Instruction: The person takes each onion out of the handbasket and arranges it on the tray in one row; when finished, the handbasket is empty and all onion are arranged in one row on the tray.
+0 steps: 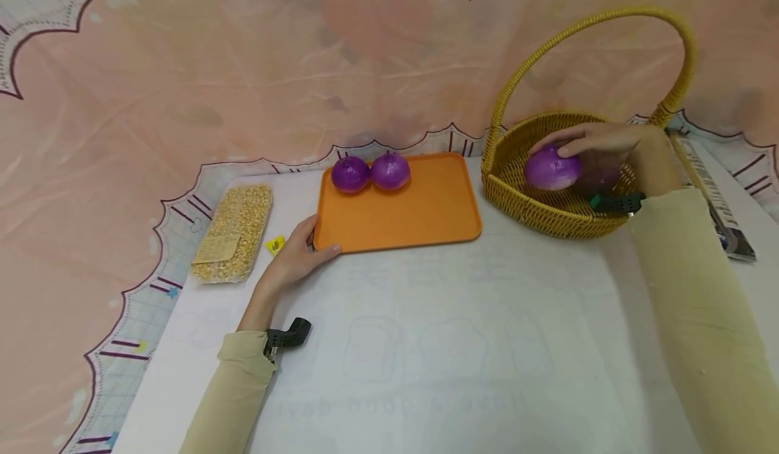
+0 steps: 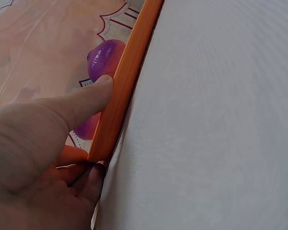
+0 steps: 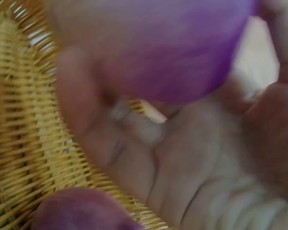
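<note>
My right hand [image 1: 608,143] grips a shiny purple onion [image 1: 552,168] inside the yellow wicker basket [image 1: 535,220]. In the right wrist view its fingers curl round that onion [image 3: 182,52], which fades to a pale end. Another purple onion [image 3: 84,211] lies lower in the basket, partly hidden by the hand in the head view. My left hand [image 1: 298,254] holds the near left corner of an orange tray [image 1: 414,217], thumb on the front rim and fingers at the left side. Two purple onions, one on the left [image 1: 350,174] and one on the right [image 1: 390,171], sit side by side near the tray's back left corner.
A clear bag of yellow corn kernels [image 1: 240,217] lies left of the tray, with a small yellow packet [image 1: 275,245] between them. The basket's tall handle [image 1: 599,17] arches over the right hand. A long dark-and-light package [image 1: 712,190] lies right of the basket. A patterned cloth backs the white table [image 1: 426,346].
</note>
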Available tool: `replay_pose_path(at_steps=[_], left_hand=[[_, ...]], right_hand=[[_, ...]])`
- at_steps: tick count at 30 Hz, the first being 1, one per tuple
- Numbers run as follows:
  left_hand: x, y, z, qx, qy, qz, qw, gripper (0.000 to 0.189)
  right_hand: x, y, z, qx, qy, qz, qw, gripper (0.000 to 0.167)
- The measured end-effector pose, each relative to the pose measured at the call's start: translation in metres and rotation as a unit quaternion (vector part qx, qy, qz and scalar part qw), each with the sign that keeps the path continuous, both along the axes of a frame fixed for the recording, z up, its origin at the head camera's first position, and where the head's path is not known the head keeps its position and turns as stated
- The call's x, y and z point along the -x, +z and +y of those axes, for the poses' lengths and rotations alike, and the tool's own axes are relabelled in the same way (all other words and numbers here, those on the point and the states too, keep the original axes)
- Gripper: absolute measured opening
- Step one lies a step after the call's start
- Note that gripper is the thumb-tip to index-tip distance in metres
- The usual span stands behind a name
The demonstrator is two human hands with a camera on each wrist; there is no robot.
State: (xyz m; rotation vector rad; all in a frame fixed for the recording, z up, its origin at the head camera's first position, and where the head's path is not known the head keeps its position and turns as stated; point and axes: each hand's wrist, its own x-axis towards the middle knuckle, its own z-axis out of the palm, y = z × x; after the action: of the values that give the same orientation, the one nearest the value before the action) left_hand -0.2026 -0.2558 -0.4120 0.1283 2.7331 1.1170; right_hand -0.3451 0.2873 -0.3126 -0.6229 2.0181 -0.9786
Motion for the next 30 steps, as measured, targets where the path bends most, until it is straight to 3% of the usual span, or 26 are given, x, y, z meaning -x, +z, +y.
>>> replay_pose_path(at_steps=[7, 11, 18, 27, 30], left_hand=[[0.0, 0.0, 0.0, 0.002, 0.005, -0.005, 1.0, 0.092], [0.001, 0.0, 0.0, 0.003, 0.003, -0.007, 1.0, 0.092], [0.001, 0.001, 0.003, -0.001, -0.001, -0.003, 1.0, 0.09], [0.001, 0.002, 0.004, 0.002, -0.001, -0.001, 1.0, 0.091], [0.001, 0.002, 0.003, 0.002, 0.001, -0.002, 1.0, 0.091]], right_hand=[[-0.004, 0.011, -0.006, 0.09, 0.018, -0.004, 0.9958, 0.036], [-0.008, 0.013, -0.014, 0.132, 0.056, 0.027, 0.9893, 0.036], [-0.017, 0.027, -0.038, 0.199, 0.168, 0.048, 0.9643, 0.039], [-0.019, 0.026, -0.055, 0.234, 0.206, 0.058, 0.9486, 0.04], [-0.024, 0.027, -0.065, 0.256, 0.243, 0.053, 0.934, 0.039]])
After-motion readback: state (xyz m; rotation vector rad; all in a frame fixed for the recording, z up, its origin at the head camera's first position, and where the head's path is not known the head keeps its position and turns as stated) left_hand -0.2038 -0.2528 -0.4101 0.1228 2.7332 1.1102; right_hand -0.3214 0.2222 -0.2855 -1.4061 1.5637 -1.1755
